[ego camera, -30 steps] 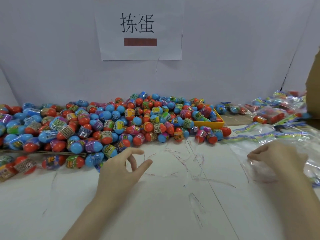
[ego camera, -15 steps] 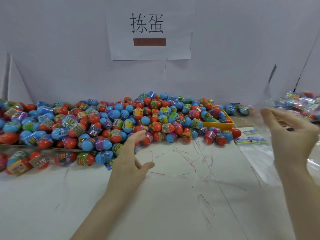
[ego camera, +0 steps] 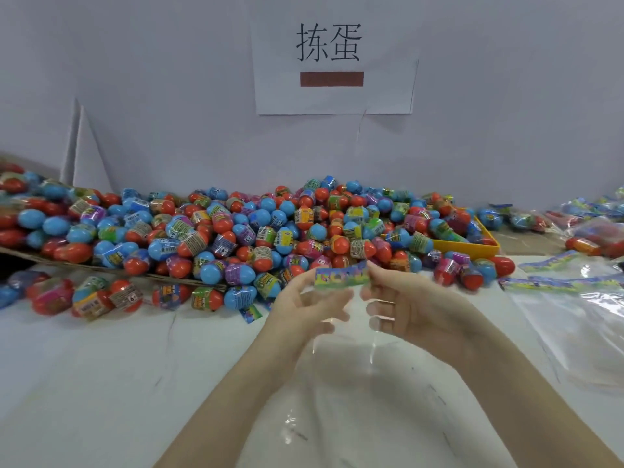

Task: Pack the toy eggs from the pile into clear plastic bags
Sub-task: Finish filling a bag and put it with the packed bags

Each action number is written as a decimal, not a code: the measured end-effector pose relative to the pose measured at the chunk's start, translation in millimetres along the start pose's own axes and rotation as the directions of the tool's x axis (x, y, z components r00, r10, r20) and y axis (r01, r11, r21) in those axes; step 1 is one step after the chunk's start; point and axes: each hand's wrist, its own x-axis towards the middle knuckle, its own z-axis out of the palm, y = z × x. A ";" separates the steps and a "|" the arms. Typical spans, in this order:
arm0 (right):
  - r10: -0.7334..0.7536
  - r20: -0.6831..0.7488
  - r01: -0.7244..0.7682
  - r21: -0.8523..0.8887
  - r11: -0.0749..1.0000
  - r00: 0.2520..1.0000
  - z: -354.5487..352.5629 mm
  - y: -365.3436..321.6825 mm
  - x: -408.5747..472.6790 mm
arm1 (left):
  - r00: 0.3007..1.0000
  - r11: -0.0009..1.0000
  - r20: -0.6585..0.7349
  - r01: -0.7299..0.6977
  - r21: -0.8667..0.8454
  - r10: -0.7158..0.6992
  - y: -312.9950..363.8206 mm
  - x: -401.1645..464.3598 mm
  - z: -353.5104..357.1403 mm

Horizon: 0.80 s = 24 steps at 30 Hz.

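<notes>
Both hands — left, right — pinch one clear bag by its printed top, before the egg pile.

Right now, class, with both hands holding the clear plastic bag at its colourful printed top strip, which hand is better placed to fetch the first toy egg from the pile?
Left, probably. The left hand sits nearest the pile of red-and-blue toy eggs; the right hand can keep holding the clear plastic bag.
</notes>
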 end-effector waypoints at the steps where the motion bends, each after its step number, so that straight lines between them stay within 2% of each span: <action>1: 0.043 -0.031 -0.044 -0.029 0.999 0.999 0.5 3.8 2.6 | 1.000 1.000 -0.018 -0.008 -0.018 0.008 -1.7 -1.4 0.7; 4: 0.061 -0.152 -0.087 -0.166 0.982 0.987 -2.2 3.6 5.4 | 0.976 0.994 -0.204 -0.085 -0.067 0.070 -2.1 0.1 -2.5; 7: -0.082 -0.234 -0.009 -0.363 0.932 0.969 -0.6 -0.1 3.2 | 0.950 0.983 -0.263 -0.181 -0.034 0.166 -0.3 -0.9 -4.3; 9: -0.264 -0.205 0.134 -0.493 0.860 0.942 2.2 3.5 5.0 | 0.965 0.982 -0.187 -0.188 -0.011 0.183 1.0 -2.8 -2.9; 11: -0.344 -0.181 0.247 -0.411 0.877 0.921 3.7 8.4 6.5 | 0.987 0.985 -0.067 -0.154 -0.082 0.149 3.3 -4.9 -1.7; 13: -0.310 -0.159 0.262 -0.265 0.928 0.937 4.5 12.9 6.5 | 0.992 0.979 0.066 -0.098 -0.176 0.111 5.2 -6.4 -2.6; 16: -0.202 0.019 0.199 -0.268 0.942 0.979 8.4 18.1 4.5 | 0.968 0.965 0.228 -0.041 -0.258 0.102 7.6 -10.9 -2.8; 19: -0.149 0.133 0.178 -0.245 0.953 0.980 12.0 22.3 2.0 | 0.958 0.946 0.264 -0.023 -0.324 0.114 8.6 -12.2 -2.6; 24: -0.183 0.103 0.203 -0.239 0.949 0.978 9.7 21.2 1.0 | 0.950 0.975 0.305 -0.006 -0.222 0.075 7.5 -12.9 -3.2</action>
